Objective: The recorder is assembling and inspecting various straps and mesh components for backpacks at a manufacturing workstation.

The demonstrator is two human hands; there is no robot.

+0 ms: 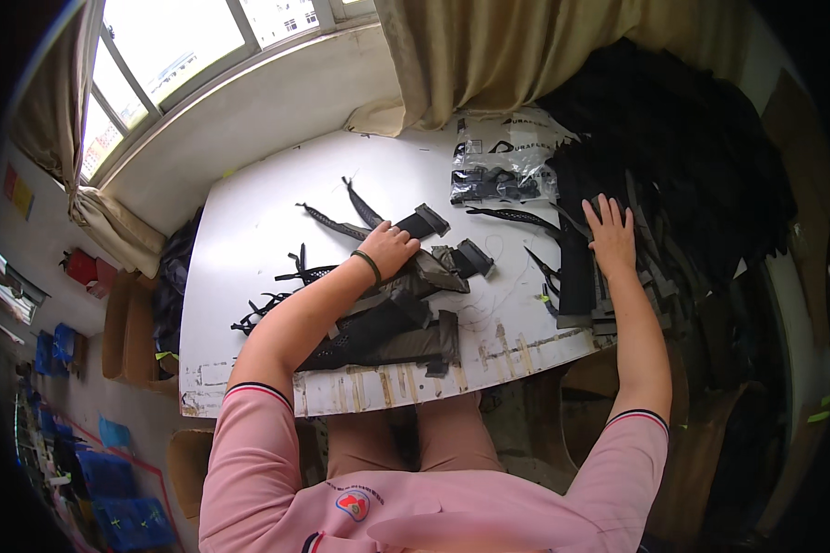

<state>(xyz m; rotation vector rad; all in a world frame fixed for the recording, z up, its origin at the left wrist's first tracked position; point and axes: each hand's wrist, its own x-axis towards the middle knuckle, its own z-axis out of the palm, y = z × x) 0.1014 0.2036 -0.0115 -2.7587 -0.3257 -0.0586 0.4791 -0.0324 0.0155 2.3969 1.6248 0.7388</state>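
My left hand (389, 249), with a dark band at the wrist, has its fingers curled over a black fabric strap (426, 221). Mesh-like tails (327, 221) reach away from that piece toward the window. Beside and below the hand lie more black strap pieces (383, 336), some with mesh parts. On the right, my right hand (610, 238) rests with spread fingers on a stack of dark fabric strips (576, 286). A small pointed black tool (546, 269) lies just left of that stack; its kind is unclear.
A clear plastic bag (500, 161) holding black parts lies at the back of the white table (258, 198). A large heap of black fabric (682, 138) fills the right side. Cardboard boxes (127, 327) stand off the table's left edge. A curtain (461, 64) hangs behind.
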